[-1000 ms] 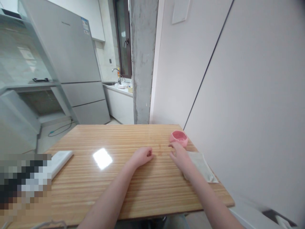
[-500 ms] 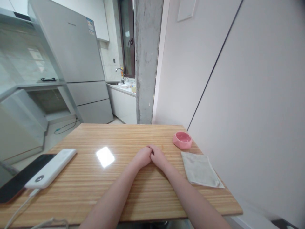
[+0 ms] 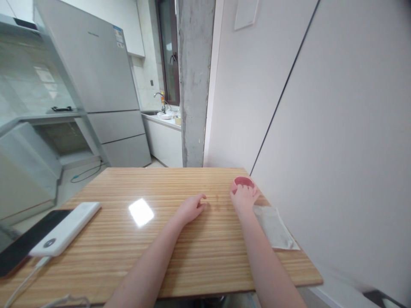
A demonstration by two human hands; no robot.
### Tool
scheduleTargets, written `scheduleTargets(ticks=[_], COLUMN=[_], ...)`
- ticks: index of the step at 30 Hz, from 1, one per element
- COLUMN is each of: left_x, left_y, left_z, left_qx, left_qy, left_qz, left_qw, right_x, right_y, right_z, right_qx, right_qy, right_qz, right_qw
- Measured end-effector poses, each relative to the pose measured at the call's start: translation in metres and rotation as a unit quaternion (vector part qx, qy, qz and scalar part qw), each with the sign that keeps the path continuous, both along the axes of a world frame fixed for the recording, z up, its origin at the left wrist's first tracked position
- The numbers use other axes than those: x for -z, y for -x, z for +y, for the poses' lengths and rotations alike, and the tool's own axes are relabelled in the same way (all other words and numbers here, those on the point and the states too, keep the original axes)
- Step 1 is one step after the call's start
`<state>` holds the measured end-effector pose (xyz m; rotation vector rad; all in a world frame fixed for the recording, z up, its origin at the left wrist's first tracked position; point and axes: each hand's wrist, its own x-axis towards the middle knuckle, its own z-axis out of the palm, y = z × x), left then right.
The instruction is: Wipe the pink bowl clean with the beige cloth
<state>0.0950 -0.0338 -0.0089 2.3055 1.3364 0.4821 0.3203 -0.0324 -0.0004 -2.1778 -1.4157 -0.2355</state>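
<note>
My right hand (image 3: 244, 197) is wrapped around the near side of a small pink bowl (image 3: 243, 182) at the far right of the wooden table (image 3: 167, 252); its thumb and fingers clasp the rim. My left hand (image 3: 192, 207) rests on the table's middle, fingers loosely curled, holding nothing. A folded grey-white cloth (image 3: 276, 227) lies flat just behind my right wrist, near the wall.
A white power bank (image 3: 66, 228) with a cable lies at the left, partly on a dark phone (image 3: 22, 248). The white wall (image 3: 337, 149) runs along the table's right edge. A concrete pillar (image 3: 192, 81), fridge (image 3: 102, 85) and kitchen counter stand beyond the table.
Half a second ago my hands were clasped together at the table's middle. My right hand has since moved right and forward onto the pink bowl; my left hand stayed put.
</note>
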Motion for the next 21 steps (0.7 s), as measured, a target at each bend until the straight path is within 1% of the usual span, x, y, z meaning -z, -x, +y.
scheduleTargets(ticks=[1, 3, 5, 6, 7, 9, 11, 12, 14, 16, 17, 19, 21], left_x=[0.001, 0.003, 0.004, 0.004, 0.003, -0.001, -0.008, -0.012, -0.019, -0.025, -0.028, -0.034, -0.041], left_y=[0.0, -0.001, -0.003, -0.004, -0.005, -0.006, -0.003, 0.0, 0.005, 0.009, 0.011, 0.014, 0.023], left_z=[0.0, 0.0, 0.001, 0.001, 0.001, 0.001, 0.0, -0.001, -0.003, -0.004, -0.005, -0.006, -0.006], left_qx=[0.001, 0.005, 0.006, 0.005, 0.001, -0.011, -0.016, -0.01, 0.022, 0.053, 0.059, 0.044, 0.006], left_qy=[0.0, -0.003, -0.023, -0.047, -0.079, -0.153, -0.214, -0.232, -0.248, -0.245, -0.241, -0.234, -0.236], left_qz=[-0.001, -0.005, -0.018, -0.031, -0.046, -0.07, -0.07, -0.062, -0.044, -0.037, -0.039, -0.049, -0.054], left_qw=[1.0, 1.0, 1.0, 0.998, 0.996, 0.986, 0.974, 0.971, 0.967, 0.967, 0.968, 0.97, 0.97], right_x=[0.003, 0.007, 0.005, 0.002, 0.0, -0.005, -0.008, -0.009, -0.01, -0.01, -0.01, -0.009, -0.006], right_y=[-0.001, -0.002, 0.001, 0.004, 0.009, 0.024, 0.044, 0.054, 0.07, 0.079, 0.081, 0.079, 0.074], right_z=[0.001, 0.003, 0.006, 0.007, 0.007, 0.006, 0.0, -0.004, -0.012, -0.019, -0.021, -0.023, -0.021], right_qx=[-0.005, -0.018, -0.042, -0.07, -0.11, -0.221, -0.329, -0.373, -0.438, -0.468, -0.471, -0.453, -0.418], right_qy=[0.03, 0.054, 0.049, 0.04, 0.029, 0.005, -0.015, -0.019, -0.026, -0.027, -0.035, -0.074, -0.133], right_qz=[-0.006, -0.005, 0.011, 0.018, 0.022, 0.022, 0.03, 0.043, 0.071, 0.094, 0.103, 0.118, 0.131], right_qw=[1.0, 0.998, 0.998, 0.997, 0.993, 0.975, 0.944, 0.927, 0.896, 0.878, 0.875, 0.88, 0.889])
